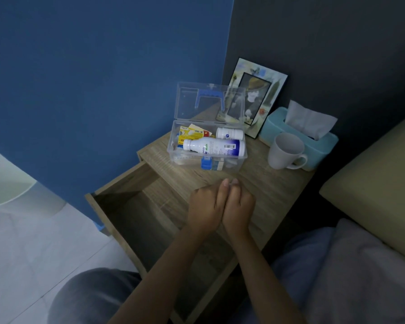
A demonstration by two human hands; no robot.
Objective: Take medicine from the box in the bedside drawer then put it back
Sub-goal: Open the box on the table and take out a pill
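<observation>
Clear plastic medicine box, hinged lid upright, on the wood-grain bedside table just beyond the fingertips; contents: large white bottle lying on its side, small white bottle, yellow packets. Left hand and right hand: pressed side by side, fingers curled, tips meeting around something small and pale; what it is cannot be told. Wooden drawer: pulled open, below and left of the fingers. White mug: beyond the right fingers. Step, judged: medicine being worked out of its wrapping. Next: return the remainder to the box, shut the lid, stow it in the drawer.
</observation>
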